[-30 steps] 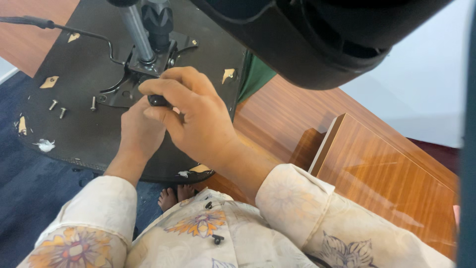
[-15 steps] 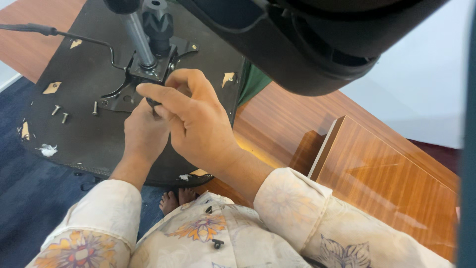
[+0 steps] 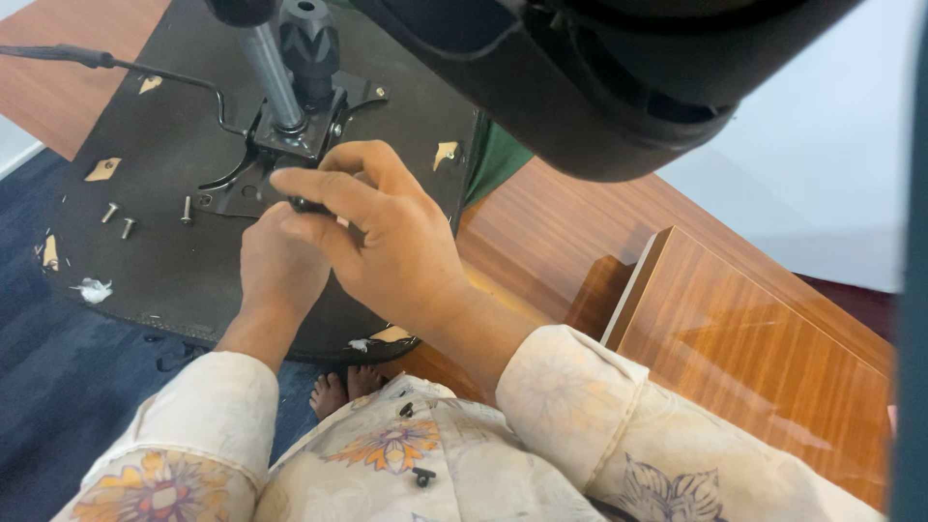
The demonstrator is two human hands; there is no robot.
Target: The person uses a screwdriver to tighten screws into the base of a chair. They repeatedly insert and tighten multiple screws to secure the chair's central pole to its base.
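An upturned black chair seat (image 3: 155, 242) lies on a wooden desk, its metal mechanism plate (image 3: 290, 145) facing up with a steel column (image 3: 266, 68) and a black knob (image 3: 309, 43) rising from it. My right hand (image 3: 387, 242) is closed on a small black tool handle (image 3: 307, 205) at the plate's near edge. Under and behind it, my left hand (image 3: 280, 266) is curled against the same spot; what its fingers hold is hidden. Three loose screws (image 3: 121, 217) lie on the seat to the left.
A thin lever with a black grip (image 3: 58, 53) sticks out left from the mechanism. The large black chair back (image 3: 580, 77) overhangs the top. A wooden desk (image 3: 541, 232) with a raised panel (image 3: 773, 358) is at right; blue carpet (image 3: 58, 387) and my bare toes (image 3: 343, 387) are below.
Both hands have shifted slightly up toward the mechanism plate, staying together on the black tool. The seat and screws have not moved.
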